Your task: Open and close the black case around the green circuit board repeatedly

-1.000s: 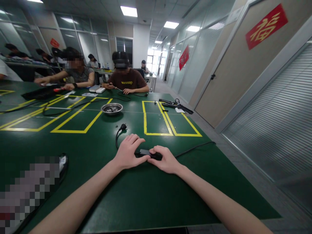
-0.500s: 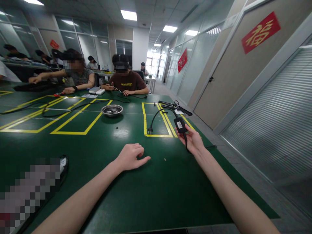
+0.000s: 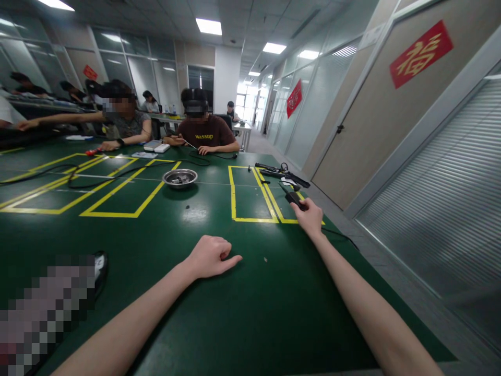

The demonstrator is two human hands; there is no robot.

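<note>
My right hand (image 3: 311, 216) is closed around a black power adapter (image 3: 294, 200) above the yellow-taped box at the table's right side. A black cable (image 3: 340, 235) runs from under this hand toward the right table edge. Just beyond it lie long black tool-like pieces (image 3: 287, 175) with cables, whose kind I cannot make out. My left hand (image 3: 211, 256) rests on the green table (image 3: 235, 324), holding nothing, its fingers loosely curled and the thumb stretched out to the right.
A metal bowl (image 3: 180, 179) with small metal parts stands left of centre. Yellow tape (image 3: 109, 214) marks rectangles on the table. At lower left lies a blurred-out device (image 3: 50, 308). Two people sit across, one with a hand near a red tool (image 3: 94, 152).
My right hand has turned palm down and moved the adapter slightly right and away, laying its cable and plug over to the right. My left hand has barely moved. A co-worker's arm reaches further left.
</note>
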